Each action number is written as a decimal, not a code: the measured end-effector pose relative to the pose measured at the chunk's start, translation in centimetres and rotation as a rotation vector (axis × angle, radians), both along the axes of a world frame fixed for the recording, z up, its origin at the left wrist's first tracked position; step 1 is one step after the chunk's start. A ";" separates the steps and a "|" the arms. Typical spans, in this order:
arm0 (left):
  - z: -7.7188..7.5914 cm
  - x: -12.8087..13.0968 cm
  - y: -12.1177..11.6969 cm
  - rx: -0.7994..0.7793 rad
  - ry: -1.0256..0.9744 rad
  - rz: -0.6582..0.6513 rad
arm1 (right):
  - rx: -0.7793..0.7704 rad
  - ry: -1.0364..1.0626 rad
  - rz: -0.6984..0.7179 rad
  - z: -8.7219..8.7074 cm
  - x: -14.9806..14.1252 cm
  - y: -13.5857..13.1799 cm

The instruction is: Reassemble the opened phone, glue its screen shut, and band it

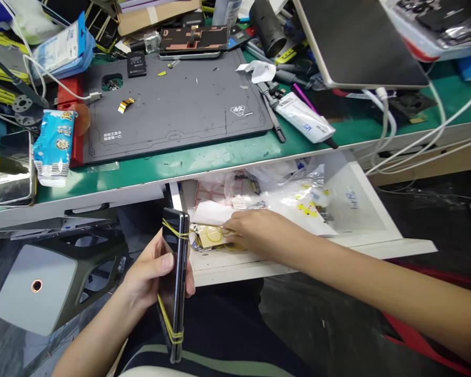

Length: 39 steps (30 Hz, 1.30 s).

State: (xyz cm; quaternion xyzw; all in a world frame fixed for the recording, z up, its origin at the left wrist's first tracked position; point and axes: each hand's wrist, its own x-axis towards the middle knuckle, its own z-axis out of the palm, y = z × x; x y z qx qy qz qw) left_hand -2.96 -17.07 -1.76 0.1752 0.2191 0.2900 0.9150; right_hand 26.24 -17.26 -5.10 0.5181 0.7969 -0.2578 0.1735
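My left hand (149,269) is closed round a dark smartphone (179,283), held on edge above my lap. Yellow rubber bands (176,336) wrap the phone near both ends. My right hand (255,233) reaches into an open white drawer (371,222), palm down, fingers bent together over the contents. Its fingertips are partly hidden among a folded white paper (214,213) and loose yellow rubber bands (212,234), so I cannot make out what they pinch. Plastic bags with small yellow dots (308,209) lie farther right in the drawer.
Above the drawer, a grey work mat (172,115) lies on the green bench, with a battery (136,64) and a flex cable (126,104). A white tube (305,117), a blue packet (55,146) and a laptop (365,42) surround it. A stool (35,288) stands lower left.
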 end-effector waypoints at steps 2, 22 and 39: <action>0.4 0.4 -0.2 -0.017 0.039 0.032 | 0.038 -0.008 0.036 -0.8 -0.9 0.0; 2.3 1.0 0.6 -0.032 0.073 0.127 | 0.101 0.186 0.205 -1.2 -2.1 1.7; 8.0 2.4 3.7 0.089 0.194 -0.015 | -0.257 0.819 -0.447 7.8 0.5 4.9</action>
